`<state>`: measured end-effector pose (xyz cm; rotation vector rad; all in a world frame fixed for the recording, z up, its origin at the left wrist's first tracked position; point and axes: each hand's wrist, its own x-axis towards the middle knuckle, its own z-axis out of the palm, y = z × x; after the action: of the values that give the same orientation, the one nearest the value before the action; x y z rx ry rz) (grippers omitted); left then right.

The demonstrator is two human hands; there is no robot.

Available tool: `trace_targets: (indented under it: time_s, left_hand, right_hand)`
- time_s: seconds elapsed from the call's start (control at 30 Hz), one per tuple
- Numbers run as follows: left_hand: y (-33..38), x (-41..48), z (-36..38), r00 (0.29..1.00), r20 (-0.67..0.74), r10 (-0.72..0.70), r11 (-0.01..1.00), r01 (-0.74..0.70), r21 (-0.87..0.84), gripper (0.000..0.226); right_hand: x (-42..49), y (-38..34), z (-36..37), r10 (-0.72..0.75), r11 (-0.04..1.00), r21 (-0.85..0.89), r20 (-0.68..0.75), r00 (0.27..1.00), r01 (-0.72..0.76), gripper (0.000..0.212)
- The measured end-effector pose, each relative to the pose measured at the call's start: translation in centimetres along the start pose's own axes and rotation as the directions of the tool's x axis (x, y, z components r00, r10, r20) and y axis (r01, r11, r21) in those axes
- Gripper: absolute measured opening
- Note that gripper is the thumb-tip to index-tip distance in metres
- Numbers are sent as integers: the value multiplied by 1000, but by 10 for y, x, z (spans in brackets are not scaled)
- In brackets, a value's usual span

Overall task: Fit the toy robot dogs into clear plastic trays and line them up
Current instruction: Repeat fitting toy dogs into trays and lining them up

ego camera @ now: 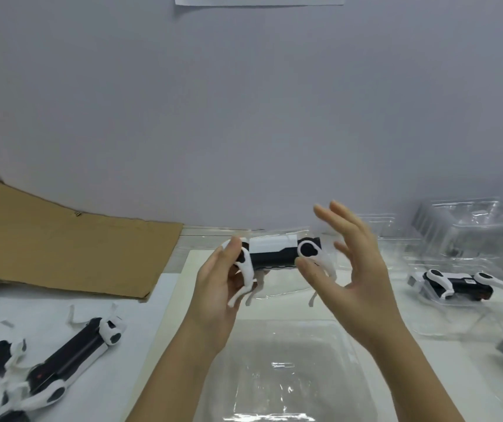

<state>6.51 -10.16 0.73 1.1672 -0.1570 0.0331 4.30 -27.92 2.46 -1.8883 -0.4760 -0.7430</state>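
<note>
Pale grey wall point(244, 117) rises behind a white tabletop point(140, 330). At the far left a brown cardboard sheet point(61, 248) lies flat against the wall's foot, and in front of it a heap of loose toy robot dogs point(70, 351), black and white, sprawls with legs tangled.

Near the middle, the left hand point(216, 287) grips one toy robot dog point(274, 254) by its left end, held above the tabletop: the thumb lies on top of the shoulder joint and the fingers curl underneath, with two white legs hanging down past the palm. The dog's body runs level, left to right. The right hand point(362, 269) stands at the dog's other end with its fingers spread and straight, holding nothing; its thumb tip is at the right hip joint, though contact cannot be told.

Below both hands an empty clear plastic tray point(280, 376) sits on the tabletop. Further right a second dog point(457, 284) lies in its own clear tray, and behind it stands a stack of clear trays point(472, 229).
</note>
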Motion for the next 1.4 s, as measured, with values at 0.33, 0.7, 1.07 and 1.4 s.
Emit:
trace_targets:
  time_s: [0.33,0.7,1.07,1.4]
  left_hand:
    - [-4,1,0,993,-99,-62,994,70,79,66]
    - [20,-11,-8,995,102,7,964,-34,265,28]
    - [17,-30,7,908,294,299,788,-408,461,55]
    - [-9,-58,-67,889,342,-305,607,-96,789,135]
  right_hand:
    - [-1,22,1,226,974,-49,178,958,-221,47]
    - [-7,13,-11,332,927,92,256,908,-365,45]
    - [-24,14,10,263,399,636,611,747,-661,54]
    - [-36,9,-36,210,973,-184,445,871,-140,53]
